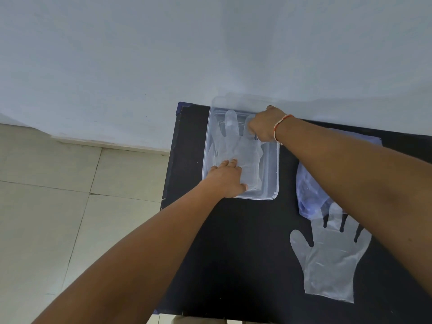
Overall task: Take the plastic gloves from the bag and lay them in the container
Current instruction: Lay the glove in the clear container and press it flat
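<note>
Clear gloves point(236, 150), black table point(245, 242)

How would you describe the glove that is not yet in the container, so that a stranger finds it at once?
Start at the black table and go to its near right part, below the bluish plastic bag. There a clear plastic glove lies flat with fingers spread. Unlike the glove in the container, no hand touches it.

No writing can be read anywhere here. The container point(277, 160), the gloves point(332, 260) and the bag point(308, 195) are plain clear plastic with no label or print that shows. The black table point(245, 253), the wall point(140, 54) and the floor tiles point(46, 206) carry no sign, number or brand either.
</note>
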